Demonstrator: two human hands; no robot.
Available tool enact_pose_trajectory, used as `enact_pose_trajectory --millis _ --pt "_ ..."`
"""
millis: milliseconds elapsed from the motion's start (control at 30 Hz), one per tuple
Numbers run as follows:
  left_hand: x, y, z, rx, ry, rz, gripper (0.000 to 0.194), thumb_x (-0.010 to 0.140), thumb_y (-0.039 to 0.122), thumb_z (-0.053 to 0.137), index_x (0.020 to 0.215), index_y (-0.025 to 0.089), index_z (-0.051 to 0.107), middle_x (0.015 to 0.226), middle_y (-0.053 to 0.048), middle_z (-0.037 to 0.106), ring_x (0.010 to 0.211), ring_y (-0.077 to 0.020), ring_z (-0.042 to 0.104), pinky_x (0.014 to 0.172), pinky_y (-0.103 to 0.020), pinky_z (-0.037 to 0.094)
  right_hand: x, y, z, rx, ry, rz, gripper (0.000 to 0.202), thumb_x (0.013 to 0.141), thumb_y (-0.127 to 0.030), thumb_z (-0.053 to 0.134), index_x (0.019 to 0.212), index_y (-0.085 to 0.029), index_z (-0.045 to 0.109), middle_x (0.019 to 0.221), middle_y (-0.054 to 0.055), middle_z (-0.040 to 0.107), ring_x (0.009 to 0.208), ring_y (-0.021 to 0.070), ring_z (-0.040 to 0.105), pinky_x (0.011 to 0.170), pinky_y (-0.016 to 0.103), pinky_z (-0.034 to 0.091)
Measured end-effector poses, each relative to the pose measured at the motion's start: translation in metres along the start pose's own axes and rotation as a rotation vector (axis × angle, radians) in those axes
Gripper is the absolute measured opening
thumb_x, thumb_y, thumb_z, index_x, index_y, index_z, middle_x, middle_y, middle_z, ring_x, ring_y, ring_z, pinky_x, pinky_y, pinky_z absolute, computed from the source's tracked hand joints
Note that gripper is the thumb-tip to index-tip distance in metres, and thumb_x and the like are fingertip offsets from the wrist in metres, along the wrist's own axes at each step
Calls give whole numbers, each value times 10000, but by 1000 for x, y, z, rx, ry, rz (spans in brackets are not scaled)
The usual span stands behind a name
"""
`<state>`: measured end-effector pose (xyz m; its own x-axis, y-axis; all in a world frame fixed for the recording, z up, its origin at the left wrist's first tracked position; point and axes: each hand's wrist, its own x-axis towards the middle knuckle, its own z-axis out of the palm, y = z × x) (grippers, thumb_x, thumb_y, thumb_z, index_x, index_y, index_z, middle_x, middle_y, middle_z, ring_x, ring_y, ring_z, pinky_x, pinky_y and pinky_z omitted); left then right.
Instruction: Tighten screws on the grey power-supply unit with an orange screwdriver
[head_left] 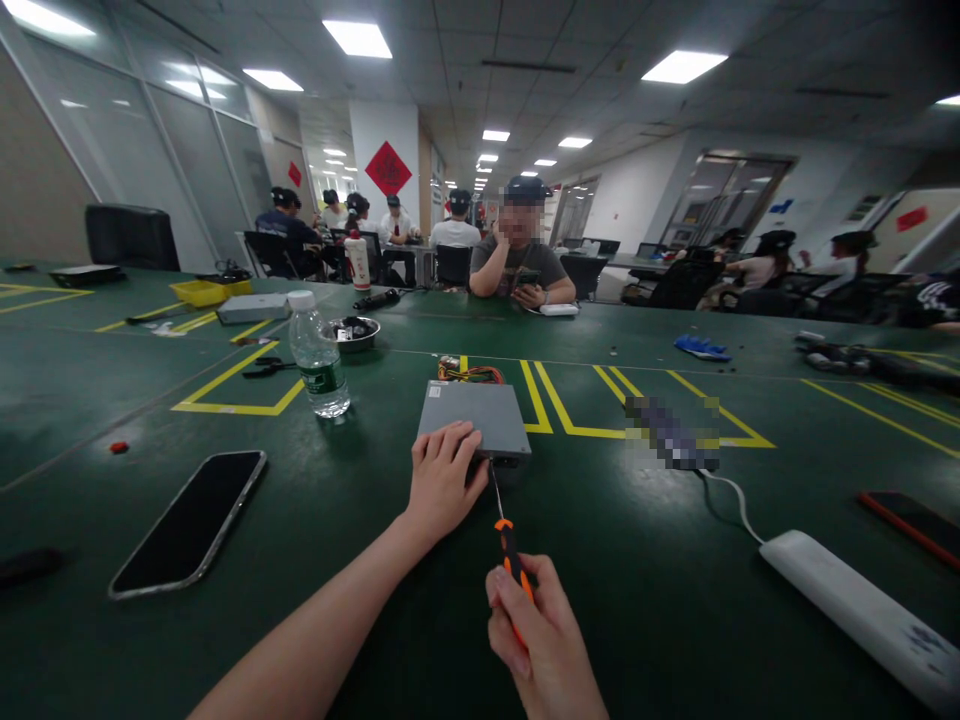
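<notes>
A grey metal computer power supply (480,412) lies on the green table in front of me, with a bundle of coloured wires (472,372) at its far side. My left hand (446,475) grips its near left corner, fingers across the top and thumb at the front face. In my right hand (536,625) is a screwdriver (508,545) with an orange and black handle, the fingers wrapped round it. The screwdriver's shaft points away from me, and its tip meets the near face of the power supply. Whatever lies under the tip is too small to make out.
Left are a water bottle (319,360), a phone (191,522), a metal bowl (356,333) and a yellow tray (210,291). Right are a white power strip (855,610), a blurred-out object (671,432) and a red-edged phone (915,525). Across the table sits a person (525,250).
</notes>
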<state>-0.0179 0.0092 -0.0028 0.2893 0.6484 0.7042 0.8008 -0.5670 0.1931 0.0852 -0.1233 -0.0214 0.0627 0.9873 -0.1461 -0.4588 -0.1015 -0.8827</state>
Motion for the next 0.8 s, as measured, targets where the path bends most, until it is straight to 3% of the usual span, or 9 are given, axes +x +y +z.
enact_pose_trajectory --millis 100,167,300,367,533,633,700,800 --pt "0 0 1 2 -2 0 272 842 303 496 1102 226 525 1197 -58 569 1131 -229 463 919 -407 275 0 -8 11 260 4 59 454 652 -497 738 825 -181 463 684 -60 550 323 -38 213 348 138 219" --pt "0 0 1 6 -6 -3 276 841 305 500 1105 229 525 1199 -57 569 1130 -228 465 920 -404 277 0 -15 16 393 19 177 413 658 -446 756 804 -172 483 668 -71 550 324 -41 231 361 133 236" --pt "-1 0 2 18 -2 -10 279 833 304 511 1103 235 528 1194 -50 574 1124 -223 474 925 -400 283 0 -27 21 666 -44 333 425 562 -335 828 654 -155 454 485 -138 400 281 -37 202 322 131 185" --pt "-1 0 2 28 5 -7 276 828 303 518 1095 236 533 1189 -46 577 1120 -221 479 920 -398 292 1 -27 20 749 -58 364 407 547 -300 836 661 -145 477 483 -139 400 279 -39 203 313 126 181" --pt "-1 0 1 37 13 2 270 833 303 509 1093 236 532 1185 -50 579 1125 -224 477 915 -397 296 4 -16 15 642 130 393 397 580 -305 822 808 -125 553 662 -28 591 354 -6 363 300 113 208" --pt "-1 -1 1 27 7 2 269 838 307 500 1097 235 526 1188 -53 576 1129 -225 472 917 -401 287 5 -11 16 489 283 386 372 644 -316 787 879 -132 565 696 10 612 431 39 469 310 105 245" --pt "-1 0 1 24 1 1 270 839 307 500 1097 233 523 1193 -53 573 1129 -224 471 919 -403 283 6 -13 17 469 331 411 350 679 -310 764 901 -127 566 655 -2 595 417 36 460 308 99 240" --pt "-1 0 1 23 -7 -3 269 837 304 502 1095 233 524 1197 -52 569 1129 -225 469 916 -404 285 7 -21 19 580 320 457 234 799 -313 653 860 -105 564 543 -52 510 316 -2 320 285 103 169"
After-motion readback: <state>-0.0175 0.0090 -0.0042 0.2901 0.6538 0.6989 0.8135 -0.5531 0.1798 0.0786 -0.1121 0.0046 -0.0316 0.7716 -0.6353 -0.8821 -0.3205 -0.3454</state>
